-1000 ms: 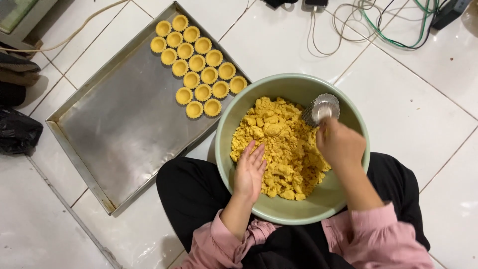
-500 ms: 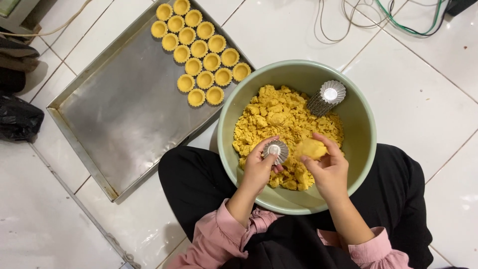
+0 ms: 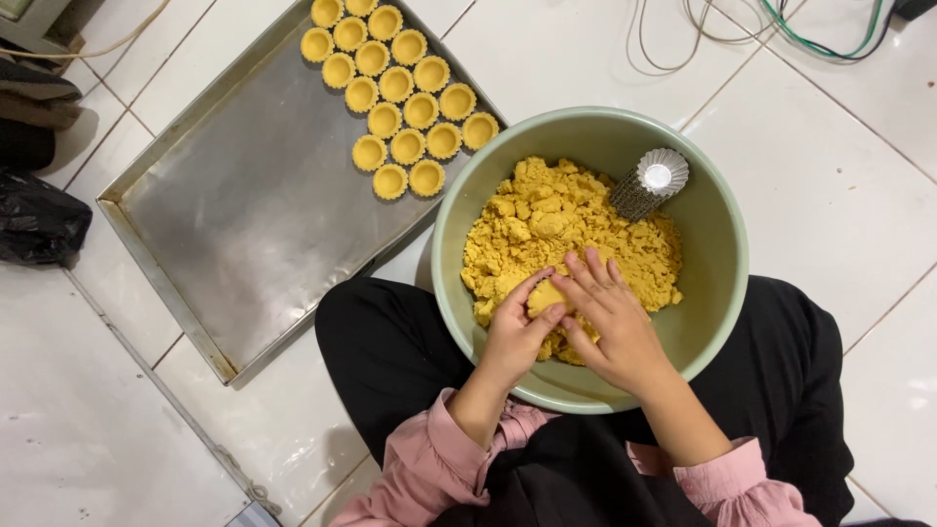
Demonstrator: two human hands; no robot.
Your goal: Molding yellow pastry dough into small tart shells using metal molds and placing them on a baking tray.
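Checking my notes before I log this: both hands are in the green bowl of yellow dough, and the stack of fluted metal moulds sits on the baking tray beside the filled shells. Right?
Not quite. The head view shows the stack of fluted metal moulds leaning inside the green bowl, against its far wall, not on the baking tray. Both the left hand and right hand are indeed in the yellow dough.

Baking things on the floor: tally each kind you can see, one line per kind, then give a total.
Pressed yellow tart shells on the tray: 20, top ones cut by the frame edge
Metal baking tray: 1
Green bowl of crumbly dough: 1
Stack of fluted metal moulds in the bowl: 1
Dough lump in the left hand: 1
Total: 24
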